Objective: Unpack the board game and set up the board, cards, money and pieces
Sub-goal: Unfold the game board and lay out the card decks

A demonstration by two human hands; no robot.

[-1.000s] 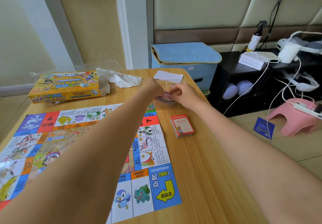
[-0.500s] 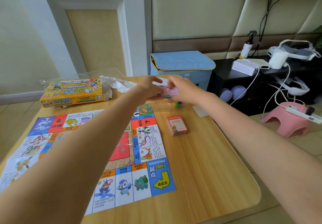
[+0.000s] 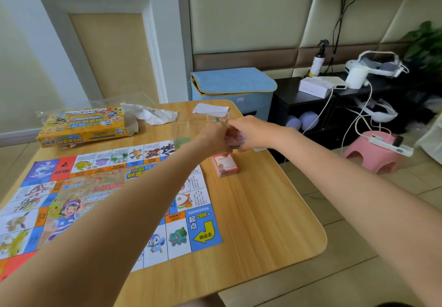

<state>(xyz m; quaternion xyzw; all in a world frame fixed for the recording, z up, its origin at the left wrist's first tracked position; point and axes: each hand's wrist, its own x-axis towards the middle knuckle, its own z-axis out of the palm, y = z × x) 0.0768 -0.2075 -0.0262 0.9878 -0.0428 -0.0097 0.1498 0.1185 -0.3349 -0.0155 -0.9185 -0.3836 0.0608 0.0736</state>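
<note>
A: Where's the money now?

B: The pinkish stack of play money [image 3: 235,137] is up off the bench [image 3: 263,211], held between both hands just past the far right corner of the board [image 3: 100,187]. The right hand [image 3: 251,132] has its fingers curled round the stack from the right; the left hand [image 3: 214,139] closes on it from the left, though its fingertips are hidden.

A: What worries you?

B: A clear plastic bag [image 3: 201,125] hangs around the stack, with small coloured pieces [image 3: 218,120] at its far top edge. If the notes are tugged free too fast, I'd expect those pieces to spill and roll toward the bench edge, which is near.

A: And the cards?

B: The red card deck [image 3: 224,165] sits just below the hands. A loose grip could drop notes onto it and knock it askew. Thin paper may also fan out and slide.

A: The game box [image 3: 83,127]?

B: Well apart, at the far left. No risk there.
</note>
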